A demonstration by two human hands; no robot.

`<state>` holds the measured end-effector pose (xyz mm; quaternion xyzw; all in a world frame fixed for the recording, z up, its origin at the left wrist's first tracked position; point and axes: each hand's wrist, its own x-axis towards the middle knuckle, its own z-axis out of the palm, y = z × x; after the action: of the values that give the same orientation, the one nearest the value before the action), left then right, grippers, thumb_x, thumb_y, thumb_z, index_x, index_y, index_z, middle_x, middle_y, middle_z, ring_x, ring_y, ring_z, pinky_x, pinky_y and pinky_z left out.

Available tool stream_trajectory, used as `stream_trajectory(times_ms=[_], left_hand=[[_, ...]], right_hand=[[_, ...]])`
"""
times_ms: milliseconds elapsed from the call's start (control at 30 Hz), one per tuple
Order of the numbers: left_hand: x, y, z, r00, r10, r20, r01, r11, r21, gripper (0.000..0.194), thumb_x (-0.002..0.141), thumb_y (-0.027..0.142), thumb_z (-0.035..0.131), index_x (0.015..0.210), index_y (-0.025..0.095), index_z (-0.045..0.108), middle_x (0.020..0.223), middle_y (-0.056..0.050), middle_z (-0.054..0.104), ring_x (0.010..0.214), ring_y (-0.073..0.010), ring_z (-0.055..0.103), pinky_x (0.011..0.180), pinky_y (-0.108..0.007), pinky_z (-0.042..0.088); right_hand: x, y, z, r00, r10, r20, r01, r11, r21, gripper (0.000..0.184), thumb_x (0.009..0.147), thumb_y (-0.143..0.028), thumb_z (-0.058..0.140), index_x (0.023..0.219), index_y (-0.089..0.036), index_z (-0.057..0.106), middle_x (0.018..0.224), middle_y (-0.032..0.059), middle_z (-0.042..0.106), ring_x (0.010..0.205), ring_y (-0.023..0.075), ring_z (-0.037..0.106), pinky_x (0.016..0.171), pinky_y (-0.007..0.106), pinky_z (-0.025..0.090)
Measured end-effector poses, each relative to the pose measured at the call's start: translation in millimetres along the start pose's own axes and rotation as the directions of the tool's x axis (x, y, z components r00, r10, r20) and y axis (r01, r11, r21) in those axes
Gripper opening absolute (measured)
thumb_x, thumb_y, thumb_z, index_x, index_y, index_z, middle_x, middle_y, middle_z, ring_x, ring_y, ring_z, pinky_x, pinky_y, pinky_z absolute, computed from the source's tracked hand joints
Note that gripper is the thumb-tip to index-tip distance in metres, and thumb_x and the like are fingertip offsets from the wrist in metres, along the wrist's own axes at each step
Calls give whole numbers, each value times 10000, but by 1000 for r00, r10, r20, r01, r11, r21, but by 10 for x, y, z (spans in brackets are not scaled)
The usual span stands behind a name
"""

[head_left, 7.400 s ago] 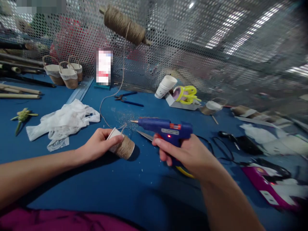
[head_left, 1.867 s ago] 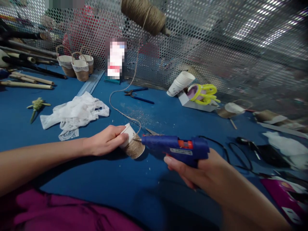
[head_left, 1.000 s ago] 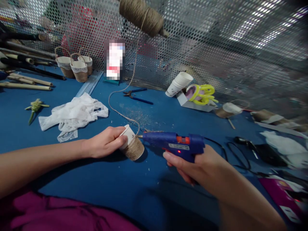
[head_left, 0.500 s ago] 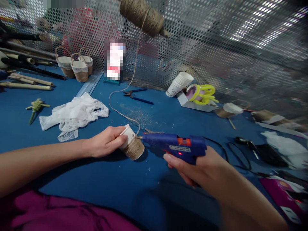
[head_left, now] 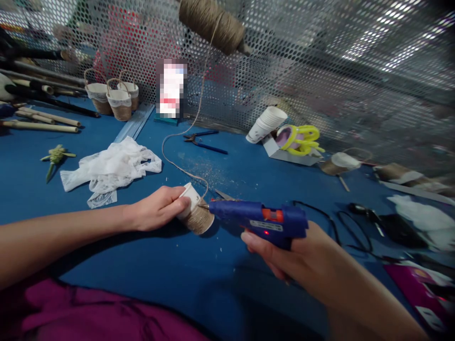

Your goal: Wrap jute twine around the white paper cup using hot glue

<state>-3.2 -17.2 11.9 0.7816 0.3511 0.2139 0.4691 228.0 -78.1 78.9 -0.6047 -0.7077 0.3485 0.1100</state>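
My left hand (head_left: 161, 208) is closed around the rim end of a paper cup (head_left: 199, 218), which lies tilted just over the blue table. Its lower part is wrapped in brown twine, while the upper band stays white. In my right hand (head_left: 273, 253) is a blue glue gun (head_left: 261, 219) with a red light lit on its side. The nozzle points left and reaches the cup's side at the edge of the wrapping. A strand of twine (head_left: 177, 166) runs from the cup up to a large spool (head_left: 213, 26) above.
Pliers (head_left: 205, 142) and white lace (head_left: 113, 166) lie beyond the cup. Several twine baskets (head_left: 119, 105) and bamboo sticks (head_left: 46, 125) stand or lie at left. Stacked cups (head_left: 266, 124) and a tray (head_left: 291, 155) sit at the back right. A black cord (head_left: 351, 232) trails at right.
The glue gun's nozzle has shifted slightly down along the cup's side. My left hand keeps its hold on the cup; the whole view has moved a little.
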Motion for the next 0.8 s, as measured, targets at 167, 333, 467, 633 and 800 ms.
stream_trajectory(times_ms=[167, 333, 467, 633, 800], left_hand=[[-1, 15, -11, 1000, -4, 3, 4, 1000, 2, 350, 863, 324, 274, 803, 103, 539, 774, -45, 583, 674, -136, 512, 647, -265, 440], [2, 22, -12, 1000, 2, 16, -2, 1000, -18, 376, 871, 313, 254, 896, 87, 554, 798, -53, 597, 681, -137, 510, 659, -270, 434], [10, 34, -10, 1000, -13, 18, 14, 999, -46, 387, 867, 308, 251, 889, 82, 565, 792, -55, 596, 694, -146, 517, 674, -280, 432], [9, 41, -9, 1000, -6, 26, 8, 995, -96, 384, 874, 313, 261, 949, 95, 568, 841, -55, 609, 746, -154, 530, 703, -272, 432], [-3, 18, 2, 1000, -10, 12, 10, 999, -37, 386, 874, 325, 256, 922, 88, 557, 831, -61, 600, 719, -155, 524, 687, -284, 434]], right_hand=[[-32, -10, 25, 1000, 14, 14, -15, 999, 34, 414, 764, -513, 487, 488, -209, 435, 368, -38, 430, 322, 64, 390, 320, 178, 333], [-41, 4, 34, 1000, 3, 27, -4, 998, 57, 392, 766, -492, 499, 502, -210, 433, 379, -44, 434, 330, 61, 398, 334, 174, 355], [-32, 22, 41, 999, 1, 43, -1, 1000, 14, 395, 767, -501, 487, 503, -212, 441, 372, -41, 443, 333, 67, 407, 347, 179, 373], [-26, -6, 57, 998, 40, 48, -40, 999, -5, 416, 746, -526, 496, 479, -216, 426, 353, -38, 441, 330, 76, 415, 357, 191, 378], [2, 6, 3, 998, 46, 30, -46, 999, 15, 379, 751, -524, 496, 557, -198, 513, 367, -40, 457, 340, 79, 428, 376, 202, 376]])
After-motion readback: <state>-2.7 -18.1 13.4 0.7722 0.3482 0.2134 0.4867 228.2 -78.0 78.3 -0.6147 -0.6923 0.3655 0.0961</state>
